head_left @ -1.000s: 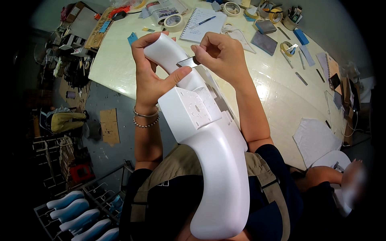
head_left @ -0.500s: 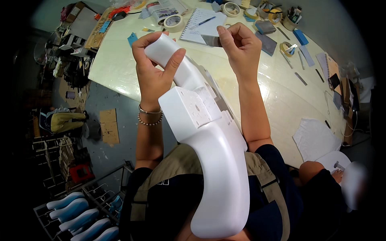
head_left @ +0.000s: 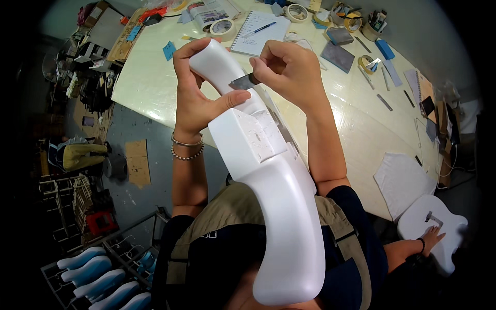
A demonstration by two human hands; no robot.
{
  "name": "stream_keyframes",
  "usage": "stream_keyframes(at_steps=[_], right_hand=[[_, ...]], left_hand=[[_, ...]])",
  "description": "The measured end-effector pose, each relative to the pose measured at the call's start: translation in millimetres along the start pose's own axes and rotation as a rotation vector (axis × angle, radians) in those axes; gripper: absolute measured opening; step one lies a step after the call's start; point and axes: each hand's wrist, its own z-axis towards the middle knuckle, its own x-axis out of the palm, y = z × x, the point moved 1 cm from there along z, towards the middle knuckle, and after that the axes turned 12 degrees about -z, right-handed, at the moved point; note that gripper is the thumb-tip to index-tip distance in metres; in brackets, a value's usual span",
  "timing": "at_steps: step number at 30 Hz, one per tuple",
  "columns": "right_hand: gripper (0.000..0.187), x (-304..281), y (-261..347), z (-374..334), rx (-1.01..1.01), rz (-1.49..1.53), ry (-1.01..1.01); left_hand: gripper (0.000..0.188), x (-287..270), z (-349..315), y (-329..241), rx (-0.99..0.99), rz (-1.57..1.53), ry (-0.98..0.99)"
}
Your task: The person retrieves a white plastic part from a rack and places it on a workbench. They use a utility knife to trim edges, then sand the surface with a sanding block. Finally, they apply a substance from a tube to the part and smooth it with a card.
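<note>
Your left hand is closed around the upper end of the white curved part, with the thumb laid across its front face. Your right hand pinches a thin metal scraper blade, and the tip of this blade is at the surface of the part, just above the left thumb. If it presses there, and how hard, I cannot tell.

In my judgement, the first danger is for this thumb: if the blade slips on the smooth surface toward you, it could cut the skin. The second is a scratch or a gouge, which a tilted blade or a too strong push could cause. Also, the long lower end hangs well below your left hand, in front of your body, so a loose grip could let the part turn under the blade.

The part goes from your left hand down toward you. It looks white with a soft shine, smooth and rounded at both ends. Just below the left hand stands a square block with flat sides; its face nearer to the right forearm has small pits or holes. Slots and a narrow ledge show along the right edge. Beyond your hands, on the tabletop, lies a spiral notebook with a pen.
</note>
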Motion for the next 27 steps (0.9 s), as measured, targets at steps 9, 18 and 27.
stream_keyframes(at_steps=[9, 18, 27], right_hand=[[0.021, 0.6, 2.7, 2.0, 0.004, -0.044, 0.038], [0.020, 1.2, 2.2, 1.9, -0.004, -0.043, 0.028], [0.020, 2.4, 2.0, 1.9, 0.007, -0.040, 0.021]], left_hand=[[0.086, 0.8, 0.1, 1.0, 0.027, 0.025, 0.004], [0.085, 1.3, 0.4, 0.6, 0.033, 0.032, 0.006], [0.085, 1.7, -0.1, 0.2, 0.020, 0.023, -0.006]])
